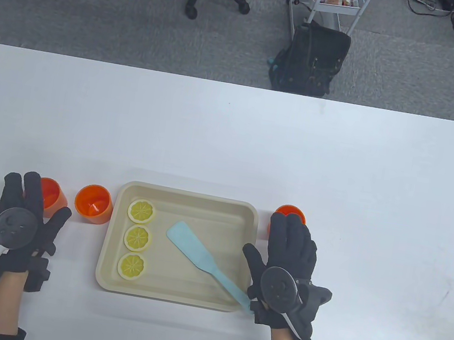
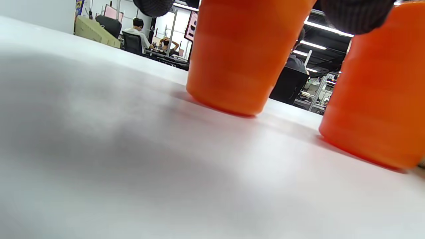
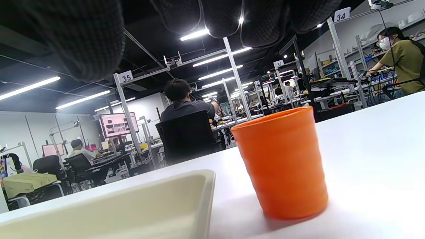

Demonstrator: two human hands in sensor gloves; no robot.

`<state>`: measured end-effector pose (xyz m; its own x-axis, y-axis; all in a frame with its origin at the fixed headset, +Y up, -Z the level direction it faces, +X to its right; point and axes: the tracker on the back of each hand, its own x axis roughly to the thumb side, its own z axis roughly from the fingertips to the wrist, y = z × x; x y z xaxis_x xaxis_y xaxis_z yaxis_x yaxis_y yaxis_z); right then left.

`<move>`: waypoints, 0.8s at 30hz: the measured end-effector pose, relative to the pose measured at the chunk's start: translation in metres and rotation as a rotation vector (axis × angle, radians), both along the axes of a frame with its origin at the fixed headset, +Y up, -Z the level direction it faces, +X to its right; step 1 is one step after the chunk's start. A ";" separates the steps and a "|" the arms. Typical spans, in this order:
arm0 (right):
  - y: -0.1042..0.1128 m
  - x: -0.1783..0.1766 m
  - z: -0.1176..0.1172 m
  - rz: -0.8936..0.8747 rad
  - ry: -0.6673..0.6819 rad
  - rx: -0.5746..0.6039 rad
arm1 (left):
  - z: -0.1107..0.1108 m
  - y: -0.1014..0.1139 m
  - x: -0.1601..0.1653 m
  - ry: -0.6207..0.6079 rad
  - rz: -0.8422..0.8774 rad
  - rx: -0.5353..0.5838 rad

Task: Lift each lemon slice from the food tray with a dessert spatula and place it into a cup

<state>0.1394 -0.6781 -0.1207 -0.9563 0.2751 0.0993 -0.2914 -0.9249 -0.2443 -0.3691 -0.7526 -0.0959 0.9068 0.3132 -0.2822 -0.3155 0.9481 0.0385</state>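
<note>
My left hand (image 1: 16, 223) and my right hand (image 1: 287, 264) both lie flat on the table (image 1: 230, 145) with fingers straight and hold nothing, the left beside two orange cups (image 1: 94, 203) and the right between the food tray (image 1: 174, 296) and the third cup (image 1: 288, 213), its fingertips covering part of that rim. I judge the main risks to be knocking that cup over as I lift my right hand, or sliding a thin lemon slice (image 1: 141, 211) against the tray wall instead of under-scooping it, since all three slices lie in a column close to the tray's left wall. The dessert spatula (image 1: 205, 258) lies diagonally inside the tray, its blade well apart from the slices and its handle end near my right thumb, ungripped.
</note>
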 end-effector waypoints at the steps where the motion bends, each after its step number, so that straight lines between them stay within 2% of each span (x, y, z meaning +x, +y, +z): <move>1: 0.000 0.000 0.000 -0.001 0.000 0.000 | 0.000 0.000 0.000 0.001 0.003 -0.001; 9: 0.000 0.000 0.001 -0.007 0.002 0.008 | 0.000 0.000 -0.002 0.025 0.018 0.026; 12: 0.000 0.001 0.001 -0.009 0.002 0.008 | 0.003 0.004 -0.004 0.060 0.057 0.113; 15: 0.004 0.001 0.003 -0.020 0.000 0.025 | 0.008 0.016 -0.005 0.080 0.077 0.157; 19: 0.011 -0.001 0.010 -0.033 0.015 0.065 | 0.019 0.040 -0.002 0.103 0.078 0.268; 24: 0.020 -0.010 0.020 -0.029 0.056 0.106 | 0.033 0.064 0.011 0.047 0.064 0.384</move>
